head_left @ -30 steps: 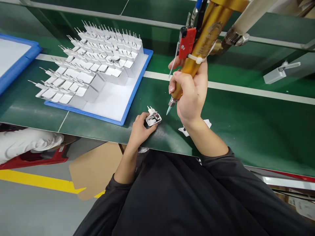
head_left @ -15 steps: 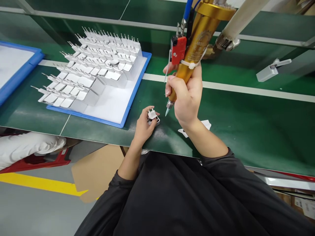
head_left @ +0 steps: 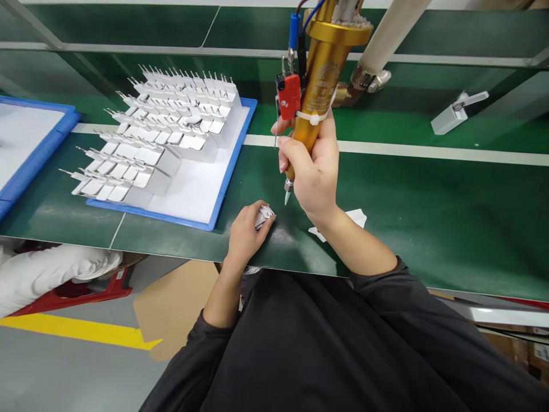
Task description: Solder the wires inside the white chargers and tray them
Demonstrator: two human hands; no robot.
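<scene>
1. Two hands are busy here: my left hand (head_left: 245,233) is closed around a small white plug part (head_left: 265,216), pinning it on the green tabletop (head_left: 429,200), and my right hand (head_left: 313,171) is wrapped tight around the gold dispensing gun (head_left: 315,91).
2. The gun's pale nozzle tip (head_left: 286,197) hangs just above and to the right of the plug part, not touching it; I judge this to be the lining-up step, before anything is applied.
3. The next move, as I read it, calls for lowering the tip straight onto the open side of the plug part while my left hand keeps it from sliding.
4. Left of the plug part lies a blue-rimmed tray (head_left: 223,191) with a white floor; it holds rows of white plug housings (head_left: 171,126), prongs up, filling its far and left portions, with bare white floor at its near right.
5. Further left of the plug part, a second blue tray (head_left: 38,154) shows only a white surface.
6. Right of the plug part, a white paper scrap (head_left: 355,217) lies beneath my right wrist.
</scene>
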